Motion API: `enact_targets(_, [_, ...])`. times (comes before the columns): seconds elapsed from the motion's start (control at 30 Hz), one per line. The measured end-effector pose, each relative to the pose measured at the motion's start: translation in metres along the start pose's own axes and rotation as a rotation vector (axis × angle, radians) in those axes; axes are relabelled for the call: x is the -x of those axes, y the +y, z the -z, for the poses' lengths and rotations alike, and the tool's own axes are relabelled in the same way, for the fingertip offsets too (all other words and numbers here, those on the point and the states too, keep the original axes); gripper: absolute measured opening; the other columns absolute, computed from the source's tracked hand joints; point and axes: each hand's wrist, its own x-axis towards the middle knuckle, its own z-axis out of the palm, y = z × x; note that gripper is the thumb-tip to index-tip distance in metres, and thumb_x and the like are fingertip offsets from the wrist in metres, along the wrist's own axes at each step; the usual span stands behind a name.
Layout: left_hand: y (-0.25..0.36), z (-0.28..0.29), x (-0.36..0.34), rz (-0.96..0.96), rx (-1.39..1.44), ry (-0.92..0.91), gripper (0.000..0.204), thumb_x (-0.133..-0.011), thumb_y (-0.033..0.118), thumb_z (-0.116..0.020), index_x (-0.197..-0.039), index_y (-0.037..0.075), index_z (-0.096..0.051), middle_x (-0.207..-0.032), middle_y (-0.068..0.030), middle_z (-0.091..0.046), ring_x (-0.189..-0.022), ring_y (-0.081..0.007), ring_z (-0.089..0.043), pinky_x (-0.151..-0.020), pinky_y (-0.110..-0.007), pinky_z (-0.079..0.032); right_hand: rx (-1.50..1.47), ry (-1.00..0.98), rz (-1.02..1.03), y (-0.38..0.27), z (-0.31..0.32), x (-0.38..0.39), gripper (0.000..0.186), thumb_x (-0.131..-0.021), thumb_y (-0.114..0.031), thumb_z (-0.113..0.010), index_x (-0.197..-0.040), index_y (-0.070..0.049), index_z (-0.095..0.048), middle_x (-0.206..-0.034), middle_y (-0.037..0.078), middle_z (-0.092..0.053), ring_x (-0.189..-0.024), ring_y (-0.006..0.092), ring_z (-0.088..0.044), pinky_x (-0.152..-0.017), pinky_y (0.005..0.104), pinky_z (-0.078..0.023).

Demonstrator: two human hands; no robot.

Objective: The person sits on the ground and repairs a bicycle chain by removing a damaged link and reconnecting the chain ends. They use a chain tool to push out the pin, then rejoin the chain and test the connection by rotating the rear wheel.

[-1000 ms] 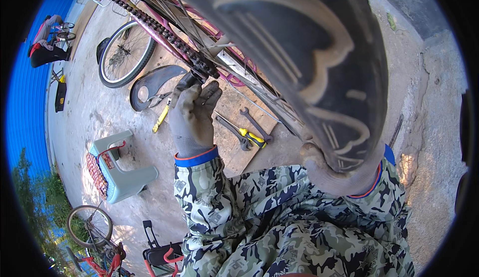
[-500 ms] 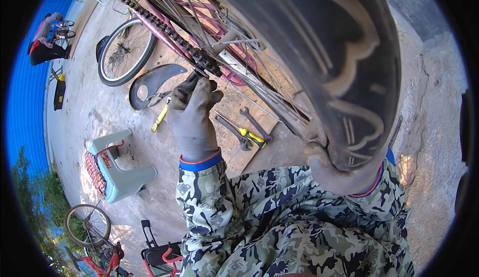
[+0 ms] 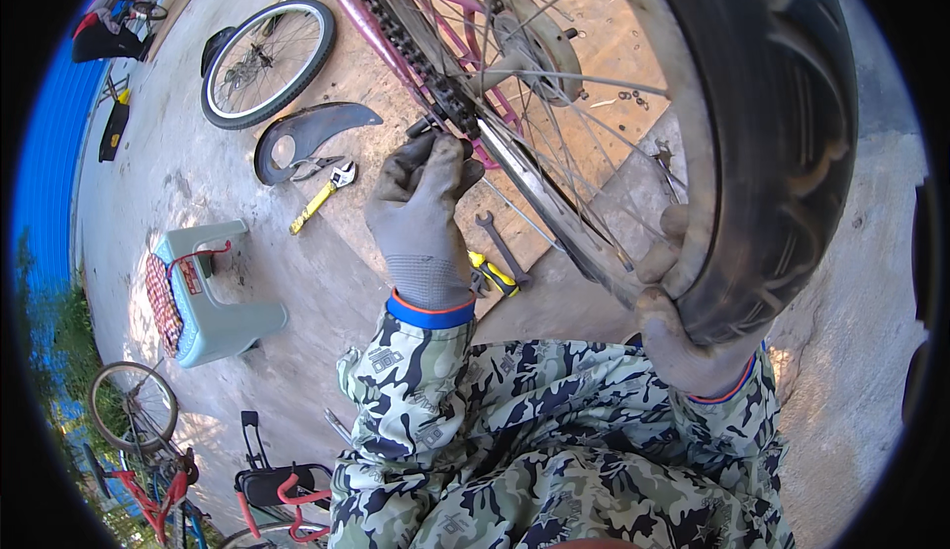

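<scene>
A bicycle wheel with a black tyre [image 3: 777,104], spokes and a hub [image 3: 534,59] fills the upper right, beside a pink frame [image 3: 361,20] and chain [image 3: 430,69]. My left hand [image 3: 421,203], in a grey glove, has curled fingers at the frame's end by the chain, closed on something too hidden to make out. My right hand [image 3: 683,341], also gloved, grips the lower rim and tyre. Beneath, on a board [image 3: 584,143], lie an open-end wrench [image 3: 500,242] and a yellow screwdriver [image 3: 495,272]. A yellow adjustable wrench [image 3: 322,198] lies left of my left hand.
A loose wheel [image 3: 267,64] and dark curved guard [image 3: 272,143] lie at upper left. A pale blue stool [image 3: 228,326] stands left. Bicycles [image 3: 139,401] are at lower left. Another person [image 3: 104,35] is bent over a bicycle by a blue fence [image 3: 45,163].
The wheel appears farther right, exposing more hub, spokes and board; fingers of my right hand now show through the spokes. My left hand appears farther right, still at the frame's end.
</scene>
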Motion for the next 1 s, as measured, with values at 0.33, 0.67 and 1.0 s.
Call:
enact_targets(0.33, [-0.013,-0.006,0.003,-0.016,0.108,0.041,0.035,-0.094,0.001,-0.068,-0.124,-0.011,-0.055,-0.105,-0.0161,-0.069,-0.088,-0.0197,-0.070,-0.082,-0.033,-0.062,0.081,0.036,-0.026,0.004,-0.002,0.003,0.078,-0.083,-0.014,-0.074,-0.146,0.007,-0.032,-0.130,0.019,-0.051,-0.093,0.0187,-0.060,-0.082,0.0335,-0.051])
enact_targets(0.67, [-0.010,-0.001,0.001,-0.062,-0.030,-0.001,0.029,-0.090,0.000,-0.071,-0.115,-0.011,-0.062,-0.100,-0.0167,-0.071,-0.085,-0.0187,-0.070,-0.074,-0.029,-0.059,-0.060,0.240,-0.077,-0.011,-0.024,-0.009,0.074,-0.082,-0.021,-0.076,-0.138,0.012,-0.041,-0.098,0.014,-0.059,-0.083,0.0195,-0.058,-0.075,0.0331,-0.049])
enact_targets(1.0, [-0.004,0.001,0.000,-0.011,0.102,0.035,0.027,-0.090,0.003,-0.067,-0.114,-0.009,-0.062,-0.098,-0.0140,-0.069,-0.082,-0.0193,-0.069,-0.074,-0.032,-0.061,-0.078,0.080,-0.052,-0.003,-0.011,-0.005,0.071,-0.084,-0.002,-0.068,-0.144,0.009,-0.032,-0.126,0.019,-0.053,-0.094,0.0169,-0.061,-0.088,0.0331,-0.051])
